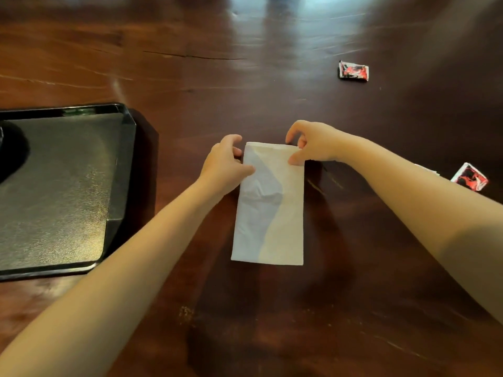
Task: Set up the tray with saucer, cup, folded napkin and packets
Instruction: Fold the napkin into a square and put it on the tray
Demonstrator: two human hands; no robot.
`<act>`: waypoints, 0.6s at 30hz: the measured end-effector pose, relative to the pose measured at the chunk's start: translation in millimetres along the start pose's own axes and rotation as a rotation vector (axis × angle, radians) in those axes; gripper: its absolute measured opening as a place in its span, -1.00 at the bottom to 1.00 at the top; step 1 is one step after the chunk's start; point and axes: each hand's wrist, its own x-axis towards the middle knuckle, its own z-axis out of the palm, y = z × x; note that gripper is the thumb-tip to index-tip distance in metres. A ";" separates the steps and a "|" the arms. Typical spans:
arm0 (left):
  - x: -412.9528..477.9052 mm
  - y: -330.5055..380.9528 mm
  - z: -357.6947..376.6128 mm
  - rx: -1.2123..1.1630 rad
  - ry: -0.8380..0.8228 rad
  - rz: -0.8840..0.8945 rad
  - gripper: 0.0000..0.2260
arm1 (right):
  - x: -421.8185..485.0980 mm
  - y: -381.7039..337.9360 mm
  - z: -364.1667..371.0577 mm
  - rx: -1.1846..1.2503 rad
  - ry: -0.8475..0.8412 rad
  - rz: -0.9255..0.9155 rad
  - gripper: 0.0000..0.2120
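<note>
Napkin (269, 205) flat on table (353, 295), long axis running away from person; left hand (226, 164) and right hand (313, 144) pinch its far corners; tray (128, 148) lies left, nearer left hand.

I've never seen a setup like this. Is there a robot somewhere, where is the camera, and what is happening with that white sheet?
There is no machine here. These are a person's two bare hands, filmed by one camera worn on the head, looking forward and down. The left hand and right hand each pinch a far corner of the napkin, white and folded, lying on a dark wooden table. A black tray sits to the left. To the right lie a far packet and a near packet, both untouched.
</note>
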 end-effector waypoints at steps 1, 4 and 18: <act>-7.7 0.0 1.1 0.101 0.101 0.110 -0.55 | 0.0 -2.4 -1.0 -0.001 -0.008 0.002 -0.66; -44.8 -8.9 15.5 0.357 0.203 0.468 -0.74 | -1.8 -6.6 -3.3 0.023 -0.023 0.004 -0.77; -102.6 -29.8 11.5 -0.229 0.054 0.100 -0.77 | -74.7 -20.7 15.1 0.258 0.339 -0.237 -0.92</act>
